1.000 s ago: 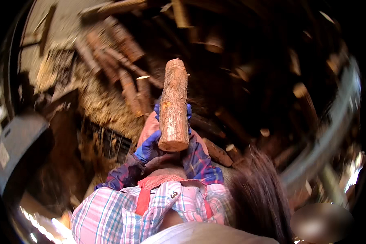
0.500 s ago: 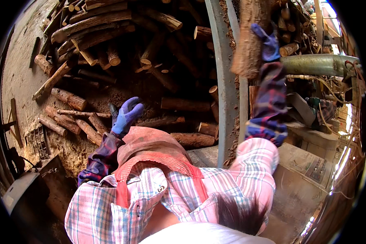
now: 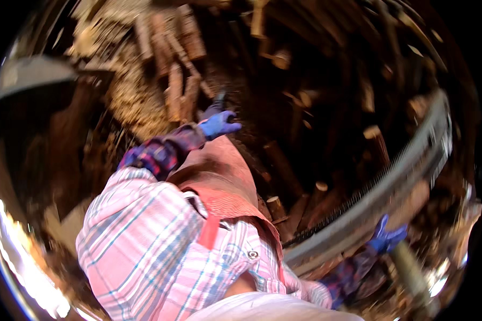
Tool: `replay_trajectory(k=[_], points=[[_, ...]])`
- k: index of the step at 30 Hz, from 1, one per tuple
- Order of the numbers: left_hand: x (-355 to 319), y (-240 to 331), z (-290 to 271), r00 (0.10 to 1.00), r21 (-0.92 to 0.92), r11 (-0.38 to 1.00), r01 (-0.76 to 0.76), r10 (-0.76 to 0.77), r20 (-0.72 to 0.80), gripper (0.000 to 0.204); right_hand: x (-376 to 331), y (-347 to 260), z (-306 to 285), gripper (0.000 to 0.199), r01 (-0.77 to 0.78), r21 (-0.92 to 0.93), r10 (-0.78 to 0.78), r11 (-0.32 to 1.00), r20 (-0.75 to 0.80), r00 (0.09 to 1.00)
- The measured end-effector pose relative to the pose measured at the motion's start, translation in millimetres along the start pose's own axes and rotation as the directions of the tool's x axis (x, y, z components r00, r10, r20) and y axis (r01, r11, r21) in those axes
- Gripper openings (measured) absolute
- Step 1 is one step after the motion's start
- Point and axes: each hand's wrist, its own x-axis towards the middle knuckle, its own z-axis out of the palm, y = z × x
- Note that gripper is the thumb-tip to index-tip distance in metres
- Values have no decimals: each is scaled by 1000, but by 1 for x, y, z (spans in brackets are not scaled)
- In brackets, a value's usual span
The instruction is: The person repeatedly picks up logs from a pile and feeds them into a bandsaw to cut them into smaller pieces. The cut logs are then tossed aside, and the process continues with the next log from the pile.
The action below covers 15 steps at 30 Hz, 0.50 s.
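My left hand (image 3: 219,125), in a blue-purple glove, is held in front of the reddish apron (image 3: 227,160). Its fingers are apart and it holds nothing. Over at the lower right, my right hand (image 3: 388,238) wears a matching glove with the fingers spread. A thick brown log (image 3: 415,200) lies just beyond that hand, along the far side of a grey metal beam (image 3: 353,216); motion blur hides whether the fingertips touch it. Close beside the right hand is a greenish pipe (image 3: 409,267).
Several cut logs (image 3: 183,93) lie at the upper left beside yellowish wood debris (image 3: 139,101). More logs (image 3: 377,142) fill the dark area ahead, some close to the beam. A dark machine with a pale metal cover (image 3: 35,75) stands at the left.
My view has swung strongly to the right. The right hand has come off the log it was lifting, and the log now lies by the beam. My left hand stays empty.
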Motion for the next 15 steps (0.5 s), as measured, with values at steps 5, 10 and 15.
replay_trajectory(k=[5,10,15], points=[[78,-124,-77,879,-2,879,476,-476,21,65,-90,-260,35,56,-23,780,-335,625,295,895],[188,-259,-142,798,-177,835,520,-549,-247,61,-222,-433,61,67,-555,593,-612,583,770,180],[308,-348,-196,626,-234,749,619,-651,-429,71,-275,-488,107,56,-842,80,-451,534,869,-203]])
